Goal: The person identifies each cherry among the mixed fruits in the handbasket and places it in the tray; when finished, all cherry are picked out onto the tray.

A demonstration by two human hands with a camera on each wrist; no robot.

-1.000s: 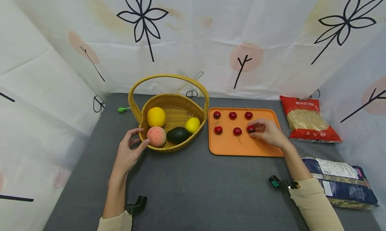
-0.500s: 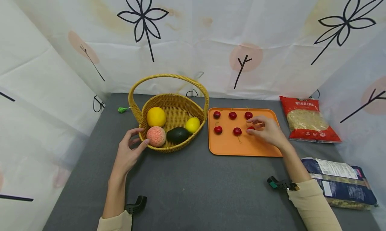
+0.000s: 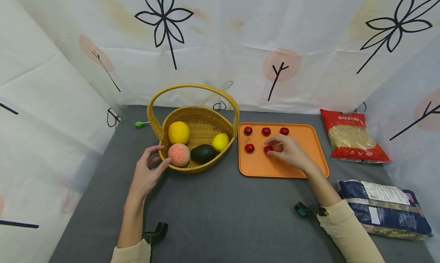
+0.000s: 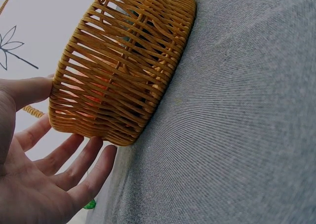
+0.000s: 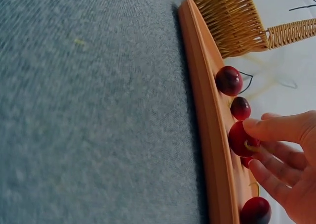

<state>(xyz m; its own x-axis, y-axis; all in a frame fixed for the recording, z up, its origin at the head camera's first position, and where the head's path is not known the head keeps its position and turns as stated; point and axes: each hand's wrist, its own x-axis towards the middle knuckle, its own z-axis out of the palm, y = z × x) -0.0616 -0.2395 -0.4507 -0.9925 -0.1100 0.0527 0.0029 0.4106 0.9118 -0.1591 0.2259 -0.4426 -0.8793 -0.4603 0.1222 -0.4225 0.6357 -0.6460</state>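
Observation:
My left hand [image 3: 146, 175] holds the near left end of the yellow wicker basket [image 4: 118, 70], thumb at the rim and fingers against its outer wall. In the basket lie a yellow-orange round fruit [image 3: 178, 132], a speckled coral-pink ball [image 3: 179, 155], a dark green avocado [image 3: 203, 154] and a lemon [image 3: 220, 142]. On the orange tray [image 3: 292, 171], my right hand [image 3: 288, 152] pinches a red cherry [image 5: 241, 139] in the front row between thumb and fingers. Other cherries [image 3: 249, 148] sit nearby; the front row's rightmost one is hidden by the hand in the head view.
Right of the tray lie a red bag of pale dry food [image 3: 354, 135] and a dark blue bag [image 3: 385, 209]. A small green object [image 3: 140, 124] is left of the basket. A patterned white cloth [image 3: 240, 45] rises behind the grey tabletop [image 3: 220, 217].
My right hand has let go of the front row's rightmost cherry and moved left to the middle cherry, which it now pinches. My left hand has stayed on the basket.

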